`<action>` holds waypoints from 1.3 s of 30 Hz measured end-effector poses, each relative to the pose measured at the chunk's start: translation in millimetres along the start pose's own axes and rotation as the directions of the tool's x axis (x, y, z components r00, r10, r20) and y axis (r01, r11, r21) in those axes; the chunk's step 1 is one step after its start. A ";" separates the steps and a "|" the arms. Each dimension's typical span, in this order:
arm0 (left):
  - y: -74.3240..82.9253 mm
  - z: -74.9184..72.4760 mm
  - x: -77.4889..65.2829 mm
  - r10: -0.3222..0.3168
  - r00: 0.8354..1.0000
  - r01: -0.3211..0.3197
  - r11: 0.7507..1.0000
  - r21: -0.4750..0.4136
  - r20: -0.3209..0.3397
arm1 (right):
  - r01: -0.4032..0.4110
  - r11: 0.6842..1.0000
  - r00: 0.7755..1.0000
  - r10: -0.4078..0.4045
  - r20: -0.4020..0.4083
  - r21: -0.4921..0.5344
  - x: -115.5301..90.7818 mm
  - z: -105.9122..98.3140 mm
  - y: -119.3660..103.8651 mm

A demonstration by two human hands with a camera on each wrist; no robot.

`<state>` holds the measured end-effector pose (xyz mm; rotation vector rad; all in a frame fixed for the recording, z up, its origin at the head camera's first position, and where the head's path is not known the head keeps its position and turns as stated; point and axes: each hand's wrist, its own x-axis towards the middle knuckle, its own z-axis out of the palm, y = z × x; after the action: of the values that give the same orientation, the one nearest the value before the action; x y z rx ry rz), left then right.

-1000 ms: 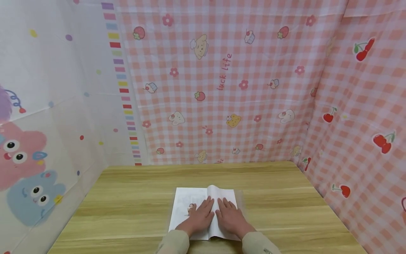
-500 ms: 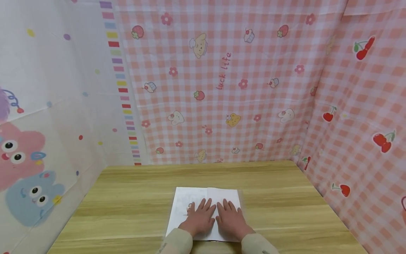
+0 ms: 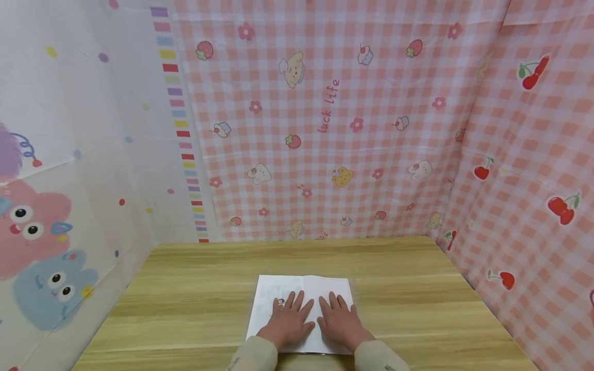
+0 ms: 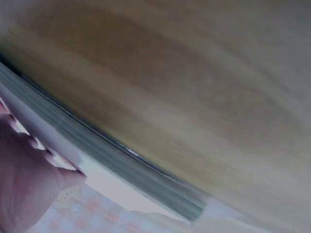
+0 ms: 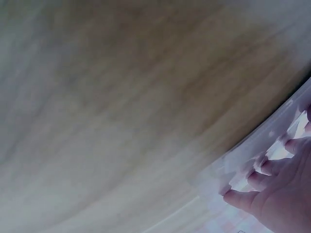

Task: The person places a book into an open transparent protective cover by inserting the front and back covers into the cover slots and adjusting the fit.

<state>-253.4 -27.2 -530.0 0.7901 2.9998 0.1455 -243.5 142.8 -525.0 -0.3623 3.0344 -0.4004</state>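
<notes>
An open book lies on the wooden table, its white pages spread. A small printed figure on the left page is partly covered by my left hand. That hand rests flat on the left page with its fingers spread. On the right page my right hand presses down, fingers straight and pointing away from me. The left wrist view shows a thick stack of page edges beside the left hand. In the right wrist view, a clear cover edge lies beside my right fingertips.
The wood-grain table extends around the book on all sides. Behind it hangs a pink checked cloth. A white cartoon-print cloth hangs at the left, and more checked cloth at the right.
The right page's raised bulge beside the spine has flattened. Both hands have shifted slightly, the left a little outward, and their fingers are more spread. The book has stayed in place.
</notes>
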 end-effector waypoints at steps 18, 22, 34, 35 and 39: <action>-3.8 -7.3 -3.3 -0.057 0.997 0.060 0.997 -0.038 0.057 | 0.042 0.999 0.999 -0.042 -0.014 -0.019 -3.4 4.1 3.0; -8.0 -8.7 -6.5 -0.101 0.991 0.107 0.991 -0.074 0.085 | 0.037 0.999 0.999 -0.037 -0.010 -0.016 -1.1 5.3 4.8; -2.9 -15.7 -7.0 -0.137 0.984 0.143 0.988 -0.052 0.114 | 0.005 1.000 0.997 -0.005 -0.071 0.008 9.1 5.3 17.0; -2.7 -16.0 -7.0 -0.137 0.984 0.144 0.988 -0.053 0.112 | -0.010 1.000 0.997 0.010 -0.078 0.011 9.6 5.1 19.1; -2.3 -17.2 -8.0 -0.136 0.985 0.142 0.988 -0.057 0.104 | -0.080 0.996 0.987 0.084 -0.135 0.034 12.0 4.2 29.5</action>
<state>-248.7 -34.5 -513.1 0.5624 2.9264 0.1900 -261.4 166.6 -537.2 -0.2153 3.1590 -0.4815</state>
